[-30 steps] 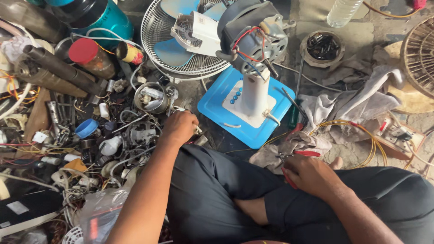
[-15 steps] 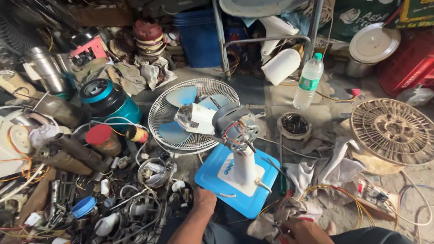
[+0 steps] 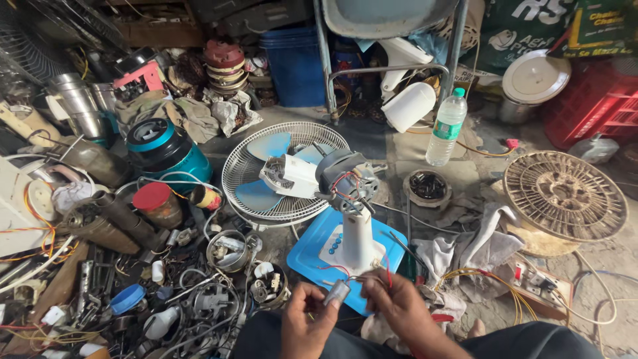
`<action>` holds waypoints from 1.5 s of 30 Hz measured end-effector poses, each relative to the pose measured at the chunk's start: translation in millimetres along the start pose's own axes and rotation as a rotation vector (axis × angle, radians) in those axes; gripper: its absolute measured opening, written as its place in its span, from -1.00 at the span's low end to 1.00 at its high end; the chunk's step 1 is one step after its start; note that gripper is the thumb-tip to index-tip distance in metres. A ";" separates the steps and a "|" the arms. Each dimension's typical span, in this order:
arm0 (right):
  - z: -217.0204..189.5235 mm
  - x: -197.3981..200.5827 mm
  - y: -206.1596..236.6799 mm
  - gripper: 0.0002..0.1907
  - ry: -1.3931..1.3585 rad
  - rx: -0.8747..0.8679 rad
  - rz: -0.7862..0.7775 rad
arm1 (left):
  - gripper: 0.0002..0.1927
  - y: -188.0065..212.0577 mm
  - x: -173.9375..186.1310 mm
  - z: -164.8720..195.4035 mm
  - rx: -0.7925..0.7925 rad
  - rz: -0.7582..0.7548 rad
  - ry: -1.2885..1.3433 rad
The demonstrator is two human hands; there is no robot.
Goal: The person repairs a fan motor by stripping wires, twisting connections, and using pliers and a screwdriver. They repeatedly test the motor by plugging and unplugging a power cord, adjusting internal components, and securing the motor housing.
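capacitor: small grey block (image 3: 337, 292), pinched in left hand (image 3: 302, 326) fingertips, held up over the lap in front of the fan base, close enough for the short leads to reach.
leads: thin red and dark wires (image 3: 372, 278) run from the capacitor area toward the motor; right hand (image 3: 392, 304) pinches them just beside the block, keeping the ends steady and apart.
fan: table fan, blue base (image 3: 312, 256), white neck (image 3: 357, 236), rear cover off so the motor (image 3: 345, 178) and its wiring are exposed; head tipped back, guard and blue blades (image 3: 272, 169) resting on the floor, which keeps the back facing the person.
tools: screwdrivers (image 3: 407, 256) lie on the base's right edge, within reach.
surroundings: parts heap (image 3: 199, 279) at left, water bottle (image 3: 446, 126) and a rusty fan guard (image 3: 565, 196) well apart at right.
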State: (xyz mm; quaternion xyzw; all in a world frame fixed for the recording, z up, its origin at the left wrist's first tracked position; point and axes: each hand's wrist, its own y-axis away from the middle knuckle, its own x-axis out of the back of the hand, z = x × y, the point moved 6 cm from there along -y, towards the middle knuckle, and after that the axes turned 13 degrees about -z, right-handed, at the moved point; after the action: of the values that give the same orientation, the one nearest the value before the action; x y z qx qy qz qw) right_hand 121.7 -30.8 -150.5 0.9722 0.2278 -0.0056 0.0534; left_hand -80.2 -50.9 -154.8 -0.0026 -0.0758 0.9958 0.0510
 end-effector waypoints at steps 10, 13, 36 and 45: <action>-19.6 27.6 -3.0 -0.81 0.514 0.048 0.160 | -0.79 -12.4 -37.0 35.6 -0.008 -0.275 -0.270; 47.6 52.1 2.5 -0.64 0.152 -0.169 0.256 | -0.83 -5.9 -8.2 38.3 -0.179 -0.094 -0.319; -149.4 0.2 4.4 -0.83 0.681 0.237 0.286 | -0.87 -28.6 -38.9 145.5 -0.315 -0.001 -0.235; -192.4 12.1 6.2 -0.93 1.043 0.577 0.079 | -0.86 -52.2 -36.9 163.6 -0.155 -0.168 -0.217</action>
State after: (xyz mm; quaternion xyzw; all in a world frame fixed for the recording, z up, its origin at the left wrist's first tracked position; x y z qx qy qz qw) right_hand 132.8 -10.5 41.0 0.8297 0.1767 0.4129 -0.3315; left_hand -40.3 -28.0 14.7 0.1077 -0.1572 0.9736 0.1253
